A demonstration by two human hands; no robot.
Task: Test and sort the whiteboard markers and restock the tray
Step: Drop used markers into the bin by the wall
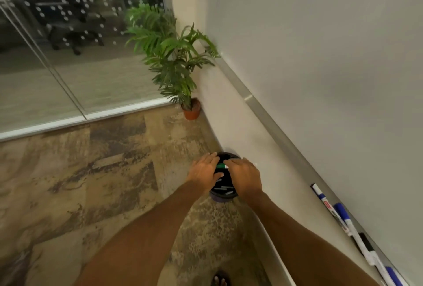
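1. Green and white plastic showed between my hands: the green marker lay crosswise, held right over the black bin, which stood on the carpet close against the wall below the whiteboard.
2. My left hand gripped the green end, fingers over the top and thumb beneath. My right hand pinched the white end. Neither hand was slack.
3. Inside the bin lay several pale sticks, probably discarded markers, though they were too small to be sure.
4. I judged this to be the sorting step, with a marker I took for a dud brought to the reject bin. Whether I was pressing its cap on or only about to drop it, I could not tell.
5. The next move would call for loosening both grips together, so that the marker fell inside the rim and not onto the carpet.
6. Restocking would follow. The tray ran along the right, with blue markers and a black eraser lying on its near stretch, well apart from the bin.
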